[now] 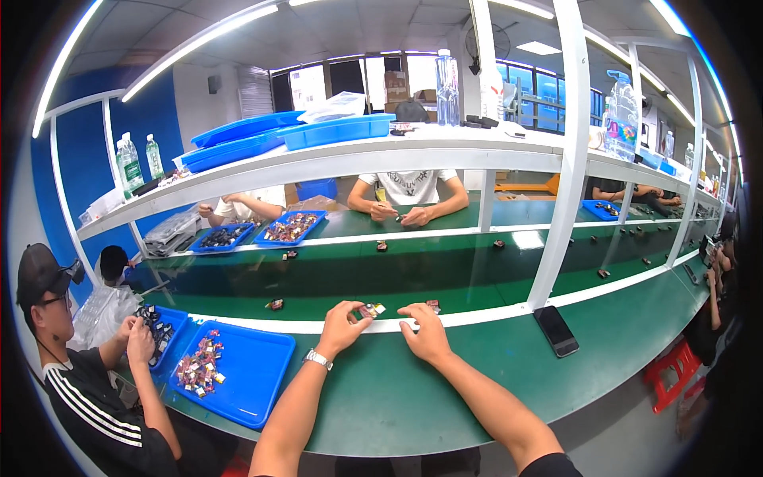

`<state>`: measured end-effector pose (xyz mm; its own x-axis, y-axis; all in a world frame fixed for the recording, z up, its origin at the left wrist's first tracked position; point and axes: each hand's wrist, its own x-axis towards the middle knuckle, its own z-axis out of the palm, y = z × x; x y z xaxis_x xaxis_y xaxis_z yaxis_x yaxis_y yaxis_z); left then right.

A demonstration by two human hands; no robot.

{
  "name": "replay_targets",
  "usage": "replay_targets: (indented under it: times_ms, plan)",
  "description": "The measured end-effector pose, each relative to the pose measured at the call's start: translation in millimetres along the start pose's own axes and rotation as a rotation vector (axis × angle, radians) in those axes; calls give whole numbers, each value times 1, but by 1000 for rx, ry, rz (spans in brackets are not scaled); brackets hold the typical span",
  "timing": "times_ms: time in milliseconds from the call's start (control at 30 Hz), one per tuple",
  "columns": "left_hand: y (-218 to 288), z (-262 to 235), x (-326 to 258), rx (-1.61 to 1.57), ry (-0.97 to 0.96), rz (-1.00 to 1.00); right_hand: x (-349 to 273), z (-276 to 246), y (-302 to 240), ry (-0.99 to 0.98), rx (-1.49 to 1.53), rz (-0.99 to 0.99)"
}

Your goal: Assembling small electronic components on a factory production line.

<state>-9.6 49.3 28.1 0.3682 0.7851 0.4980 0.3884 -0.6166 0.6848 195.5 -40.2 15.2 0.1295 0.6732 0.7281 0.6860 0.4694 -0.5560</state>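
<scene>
My left hand (344,327), with a metal watch on its wrist, pinches a small component (372,310) with dark red, white and yellow faces, above the near edge of the green conveyor belt (334,274). To its right is my right hand (427,335), thumb and fingers apart and nothing visible in its grasp. Just beyond its fingertips sits another small reddish component (433,305), partly hidden by them. Left of my left forearm, a blue tray (266,350) holds a heap of similar components (201,364) in its left half.
A black phone (556,331) lies on the green table (477,397) at right, by a white upright post (559,175). A co-worker (75,342) at left handles parts over another blue tray (171,350). Overhead runs a shelf (429,151) bearing trays and bottles.
</scene>
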Motion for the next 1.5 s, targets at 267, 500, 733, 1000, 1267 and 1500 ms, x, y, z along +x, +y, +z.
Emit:
replay_targets:
  times_ms: [267,500,733,1000,1267,1500]
  plan:
    - [21,-4,-42,-524,-401,-174,-23,-21,-26,-245,208,322]
    - [17,4,-49,-990,-389,-229,-22,-22,-35,-248,282,360]
    - [13,14,-54,-1248,-476,-276,-21,-26,-53,-211,297,142]
    - [27,22,-56,-1267,-429,-381,-22,-30,-45,-244,159,-20]
    - [24,20,-60,-1028,-422,-477,-22,-29,-52,-338,-86,-149]
    - [39,20,-60,-991,-455,-463,-20,-30,-41,-410,-132,-195]
